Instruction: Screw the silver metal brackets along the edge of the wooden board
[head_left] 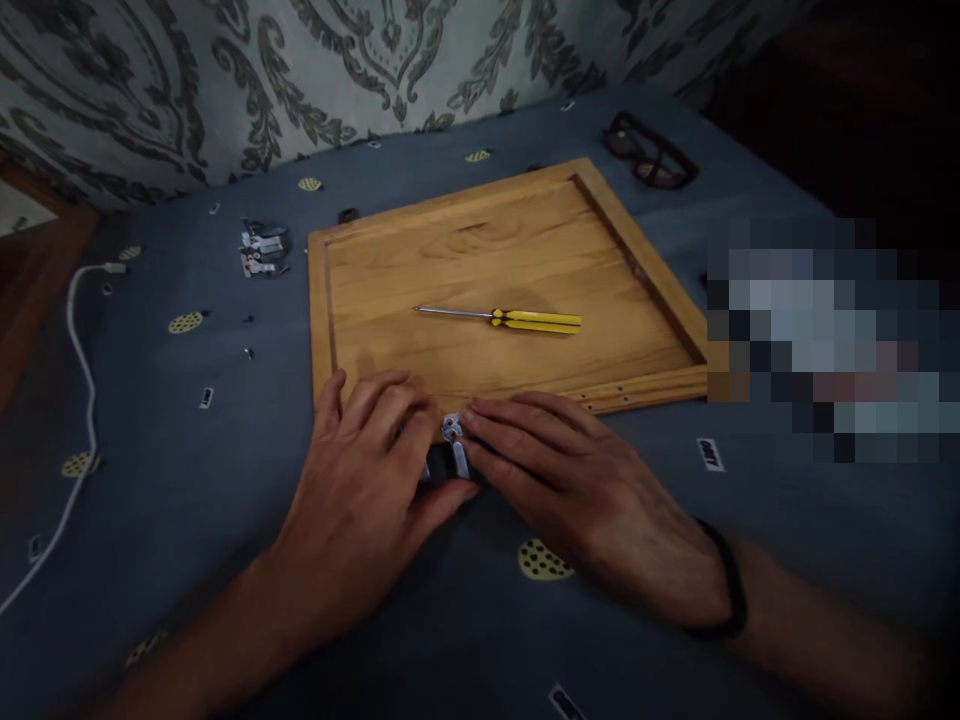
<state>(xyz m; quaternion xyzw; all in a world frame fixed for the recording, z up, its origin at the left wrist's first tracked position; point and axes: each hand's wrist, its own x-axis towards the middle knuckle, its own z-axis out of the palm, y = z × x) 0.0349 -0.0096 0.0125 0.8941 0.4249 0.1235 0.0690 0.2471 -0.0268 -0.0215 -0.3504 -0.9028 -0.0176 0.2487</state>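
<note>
Landmark: wooden panel (465,265). Left of it, beyond the rim: a cluster of metal hinges (262,252), a small screw (248,353) nearer the viewer, and a white cable (91,400) curving farther out. Past the panel's far right corner: dark-framed glasses (651,155). A pixelated patch (832,330) hides the area to the panel's right and cuts off its near right corner. Both hands partly cover the panel's near edge.

Panel has a raised rim, forming a shallow tray; inside, near its middle, lies a screwdriver (525,320), yellow handle with black marks, slim metal shaft pointing to the panel's left side. Small dark holes in the near rim, right of the hands.

Metal hinge (452,428) sits at the panel's near rim, between the hands. Left hand (367,450): fingers bent over the rim, thumb apart, stretched below the hinge. Right hand (562,465): fingers together, tips on the hinge's right side; thumb hidden. Cannot tell whether either is clamped.

Wood: honey-coloured, grained. Under the panel: blue-grey cloth (225,480) printed with yellow dotted ovals
</note>
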